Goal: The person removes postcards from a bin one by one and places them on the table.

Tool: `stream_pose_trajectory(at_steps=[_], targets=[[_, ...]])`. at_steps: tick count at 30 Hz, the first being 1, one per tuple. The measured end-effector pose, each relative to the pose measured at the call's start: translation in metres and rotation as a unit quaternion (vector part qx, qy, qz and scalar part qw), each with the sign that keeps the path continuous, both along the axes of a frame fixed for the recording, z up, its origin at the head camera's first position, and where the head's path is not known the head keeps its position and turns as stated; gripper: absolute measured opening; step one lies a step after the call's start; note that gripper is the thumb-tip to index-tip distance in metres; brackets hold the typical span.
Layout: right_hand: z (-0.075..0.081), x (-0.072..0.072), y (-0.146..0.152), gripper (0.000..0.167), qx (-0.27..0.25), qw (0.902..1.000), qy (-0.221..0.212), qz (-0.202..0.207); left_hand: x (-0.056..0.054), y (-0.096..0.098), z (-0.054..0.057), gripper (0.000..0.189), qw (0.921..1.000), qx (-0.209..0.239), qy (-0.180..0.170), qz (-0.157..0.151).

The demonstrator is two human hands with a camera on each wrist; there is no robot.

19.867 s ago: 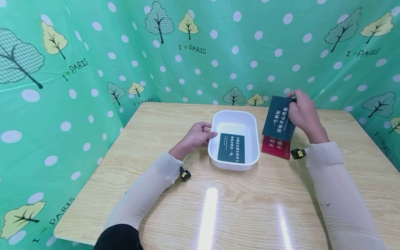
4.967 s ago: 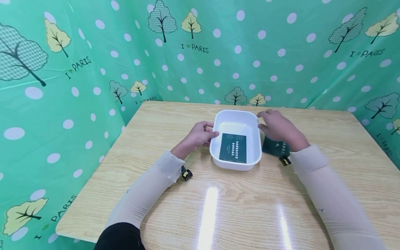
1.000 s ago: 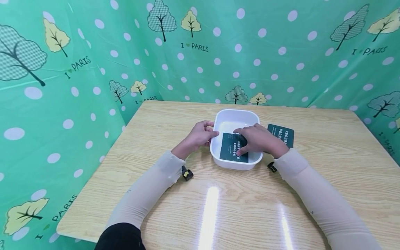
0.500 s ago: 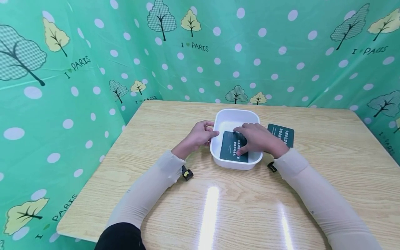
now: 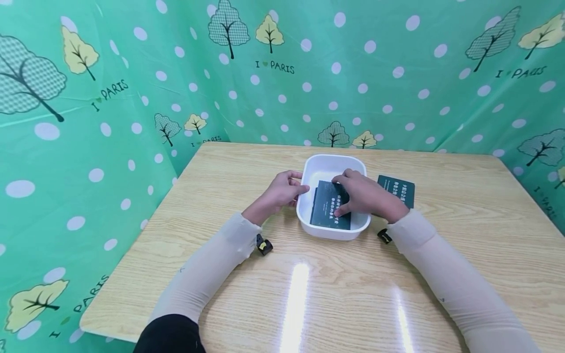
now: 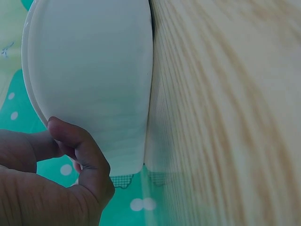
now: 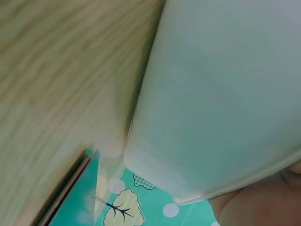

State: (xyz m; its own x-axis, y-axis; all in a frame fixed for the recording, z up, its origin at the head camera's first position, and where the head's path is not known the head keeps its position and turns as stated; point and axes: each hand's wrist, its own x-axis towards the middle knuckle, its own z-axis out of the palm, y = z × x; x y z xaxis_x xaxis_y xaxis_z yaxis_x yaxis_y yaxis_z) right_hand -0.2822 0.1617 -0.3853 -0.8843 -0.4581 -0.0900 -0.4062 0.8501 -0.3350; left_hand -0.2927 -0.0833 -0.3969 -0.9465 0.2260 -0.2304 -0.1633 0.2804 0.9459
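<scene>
A white plastic basin (image 5: pixel 324 234) stands on the table, its near part holding a dark green card (image 5: pixel 325 206) with white printed characters. My left hand (image 5: pixel 281 189) holds the basin's left rim, thumb over the edge and fingers outside. In the left wrist view the thumb and bent fingers of the left hand (image 6: pixel 77 174) are at the rim. My right hand (image 5: pixel 365 195) reaches over the right rim and grips the card between thumb and fingers. The card's far edge is tilted up, with another dark edge showing beneath. In the right wrist view the basin wall (image 7: pixel 211 94) hides the fingertips.
To the basin's right lies a small stack of dark green cards (image 5: pixel 402 189), partly behind the right hand. A red layer shows in that stack's edge (image 7: pixel 70 188) in the right wrist view. A green polka-dot curtain (image 5: pixel 282 83) hangs behind the wooden table (image 5: pixel 229 206).
Earlier, my right hand held a green card over a red one beside the basin, later hovering at the right rim. Over the last second it raises the far edge of the basin's card. My left hand stays.
</scene>
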Motion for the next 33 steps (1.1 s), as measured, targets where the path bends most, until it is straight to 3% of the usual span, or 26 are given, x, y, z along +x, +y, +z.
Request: stream_pose_trajectory(at_steps=[8, 14, 24, 33], targets=[[0.007, 0.000, -0.001, 0.087, -0.047, 0.9984, -0.029, 0.005, 0.000, 0.000, 0.000, 0.041, 1.0000, -0.002, -0.002, 0.005], [0.014, 0.004, 0.000, 0.084, -0.063, 0.9976, -0.028, 0.002, 0.000, 0.000, -0.001, 0.040, 1.0000, -0.005, 0.001, 0.003], [0.024, 0.009, 0.004, 0.035, -0.112, 0.9925, 0.013, 0.048, 0.000, 0.000, -0.002, 0.040, 1.0000, -0.001, 0.009, 0.003], [0.033, 0.013, 0.006, 0.030, -0.152, 0.9871, 0.009, 0.050, 0.000, 0.001, -0.001, 0.041, 1.0000, 0.000, 0.006, 0.003]])
